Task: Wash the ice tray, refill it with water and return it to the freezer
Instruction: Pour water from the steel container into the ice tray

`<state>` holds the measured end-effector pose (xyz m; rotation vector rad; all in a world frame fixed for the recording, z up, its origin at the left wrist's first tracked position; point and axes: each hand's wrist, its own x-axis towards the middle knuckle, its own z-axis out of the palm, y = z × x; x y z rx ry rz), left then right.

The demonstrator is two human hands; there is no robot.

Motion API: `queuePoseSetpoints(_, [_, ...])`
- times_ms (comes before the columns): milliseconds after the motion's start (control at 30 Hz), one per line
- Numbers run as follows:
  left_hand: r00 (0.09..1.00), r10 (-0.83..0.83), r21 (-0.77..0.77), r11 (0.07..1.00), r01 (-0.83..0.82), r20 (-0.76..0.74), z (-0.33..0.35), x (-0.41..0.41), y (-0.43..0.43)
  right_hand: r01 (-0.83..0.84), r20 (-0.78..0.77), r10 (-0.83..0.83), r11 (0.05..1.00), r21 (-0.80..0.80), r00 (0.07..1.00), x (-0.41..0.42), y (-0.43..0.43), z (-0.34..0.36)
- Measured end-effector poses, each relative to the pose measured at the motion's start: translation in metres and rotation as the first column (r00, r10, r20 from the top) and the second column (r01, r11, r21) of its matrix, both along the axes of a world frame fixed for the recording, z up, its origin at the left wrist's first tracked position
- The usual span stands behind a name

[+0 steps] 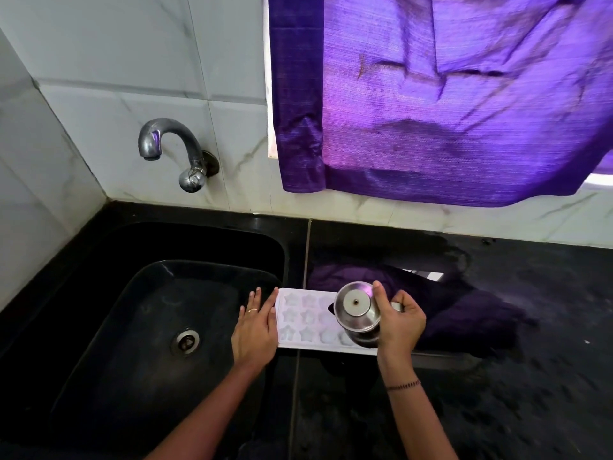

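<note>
Left hand (255, 328), lower centre: fingers straight, pressed together, touching ice tray (303, 318) at its left end. Right hand (399, 322): fingers curled round steel lidded jug (356, 310) over tray's right half. Tray lies on black counter (530, 376), just beside sink (285, 257) edge; bare counter to the right.

In front of me the wall (109, 54) is faced with large white tiles veined in grey, and it turns a corner at my left. A curved steel tap (166, 141) juts from it above the black sink (109, 293), whose round metal drain (185, 340) sits in the basin floor. To the right a purple curtain (447, 94) hangs over the window (598, 181). Daylight glows through the cloth and shows as a bright strip at its lower right edge. The black stone surface (547, 310) beside the sink is glossy and mirrors the curtain.
</note>
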<state>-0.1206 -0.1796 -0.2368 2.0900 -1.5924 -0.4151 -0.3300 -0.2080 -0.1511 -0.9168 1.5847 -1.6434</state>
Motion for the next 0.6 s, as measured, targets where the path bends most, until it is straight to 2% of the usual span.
queuePoseSetpoints(67, [1.000, 0.005, -0.004, 1.000, -0.005, -0.001, 0.0008, -0.0004, 0.0010, -0.007, -0.042, 0.006, 1.000, -0.021, 0.999, -0.0045, 0.0012, -0.0011])
queuePoseSetpoints(300, [1.000, 0.002, -0.014, 1.000, -0.002, -0.009, 0.0020, -0.0006, 0.0008, -0.088, -0.356, 0.035, 0.987, -0.133, 0.934, -0.0106, 0.0058, -0.0009])
queuePoseSetpoints(600, [1.000, 0.004, -0.016, 1.000, -0.004, 0.007, 0.0002, -0.0004, -0.0004, -0.204, -0.587, 0.063, 0.962, -0.178, 0.807, -0.0085, 0.0071, -0.0003])
